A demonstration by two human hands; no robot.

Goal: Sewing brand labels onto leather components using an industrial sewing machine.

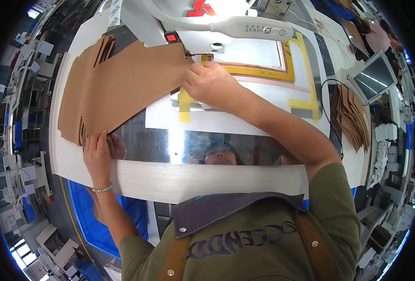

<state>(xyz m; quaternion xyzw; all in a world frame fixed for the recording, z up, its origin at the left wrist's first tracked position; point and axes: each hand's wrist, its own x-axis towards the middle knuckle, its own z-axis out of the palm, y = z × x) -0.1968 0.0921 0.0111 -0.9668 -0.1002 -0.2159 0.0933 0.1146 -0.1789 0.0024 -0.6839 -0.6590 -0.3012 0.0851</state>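
Observation:
A large brown fabric piece (137, 82) slants from the stack at the left up to the sewing machine head (202, 44). My left hand (99, 149) pinches its lower left edge, beside the stack of brown pieces (71, 112). Close under the machine head, my right hand (210, 85) has its fingers closed at the piece's right end; the fingertips are partly hidden. Just right of those fingers lies a yellow-edged frame (288, 70) on a white sheet (158, 117), with yellow tape strips (184, 110) around it. A shiny metal plate (137, 138) reflects my left fingers.
At the table's right side hangs another stack of brown pieces (350, 117), below a tilted screen (373, 77). A black cable (323, 100) curves there. The pale table edge (207, 180) runs before me, and a blue bin (95, 220) stands below at the left.

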